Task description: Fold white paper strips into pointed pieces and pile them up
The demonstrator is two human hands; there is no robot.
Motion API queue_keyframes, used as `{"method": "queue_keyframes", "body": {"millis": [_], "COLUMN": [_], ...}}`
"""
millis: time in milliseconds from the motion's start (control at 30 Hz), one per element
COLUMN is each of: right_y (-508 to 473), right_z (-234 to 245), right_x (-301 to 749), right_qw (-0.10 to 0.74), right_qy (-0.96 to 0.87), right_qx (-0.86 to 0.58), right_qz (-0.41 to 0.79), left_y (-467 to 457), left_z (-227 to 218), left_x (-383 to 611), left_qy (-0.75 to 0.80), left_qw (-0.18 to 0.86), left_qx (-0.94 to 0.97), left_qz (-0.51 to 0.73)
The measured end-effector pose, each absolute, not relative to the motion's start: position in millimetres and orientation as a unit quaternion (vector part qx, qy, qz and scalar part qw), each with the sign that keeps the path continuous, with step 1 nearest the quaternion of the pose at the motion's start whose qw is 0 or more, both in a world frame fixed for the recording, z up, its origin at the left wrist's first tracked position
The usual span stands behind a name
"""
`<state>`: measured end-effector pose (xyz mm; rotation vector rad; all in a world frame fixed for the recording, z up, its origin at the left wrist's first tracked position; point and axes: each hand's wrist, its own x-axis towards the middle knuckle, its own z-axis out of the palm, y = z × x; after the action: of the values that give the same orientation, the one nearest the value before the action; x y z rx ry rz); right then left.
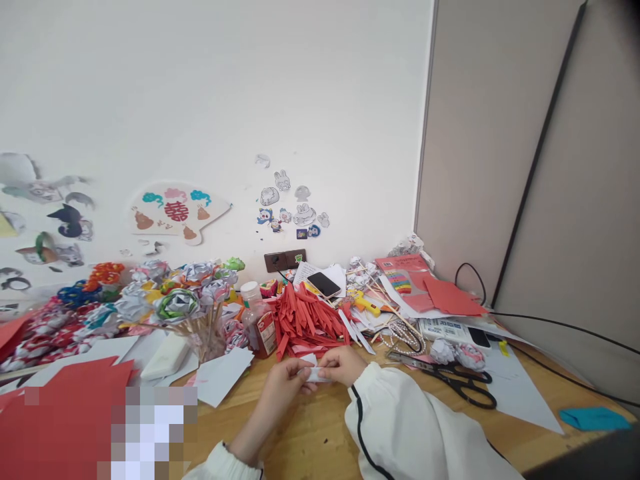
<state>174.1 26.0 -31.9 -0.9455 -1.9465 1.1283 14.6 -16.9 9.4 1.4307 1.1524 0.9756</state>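
My left hand (284, 382) and my right hand (341, 365) meet low in the middle of the view, over a wooden table (310, 433). Both pinch a small white folded paper piece (315, 373) between their fingertips. Just beyond the hands lies a heap of folded red paper strips (307, 317). A bottle with red liquid and a white cap (259, 320) stands to the left of that heap. White sleeves cover both arms.
Black scissors (463, 380) lie right of my hands. Paper flowers on sticks (180, 300) crowd the left, with red paper sheets (65, 400) in front. A phone (323, 284), a yellow glue gun (365, 303), cables and a grey partition (525, 167) are at the back and right.
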Motion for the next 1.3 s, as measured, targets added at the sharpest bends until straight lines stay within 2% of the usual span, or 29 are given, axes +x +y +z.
{"method": "queue_keyframes", "body": {"millis": [167, 400, 567, 767, 933, 1300], "right_y": [30, 32, 31, 33, 25, 22], "right_z": [-28, -23, -15, -14, -22, -22], "right_x": [185, 190, 196, 202, 185, 176], "right_qw": [0.314, 0.303, 0.325, 0.401, 0.355, 0.372], "right_qy": [-0.727, -0.713, -0.701, -0.69, -0.712, -0.672], "right_qx": [-0.385, -0.313, -0.326, -0.335, -0.312, -0.338], "right_qz": [0.474, 0.549, 0.545, 0.501, 0.518, 0.544], "left_y": [-16, -18, -11, -8, -13, -18], "left_z": [14, 20, 18, 17, 17, 21], "left_x": [10, 11, 2, -4, 5, 13], "left_qy": [0.481, 0.485, 0.494, 0.506, 0.498, 0.47], "left_qw": [0.5, 0.506, 0.518, 0.525, 0.533, 0.511], "left_qx": [0.585, 0.581, 0.549, 0.518, 0.528, 0.573], "left_qz": [0.419, 0.415, 0.431, 0.448, 0.435, 0.434]}}
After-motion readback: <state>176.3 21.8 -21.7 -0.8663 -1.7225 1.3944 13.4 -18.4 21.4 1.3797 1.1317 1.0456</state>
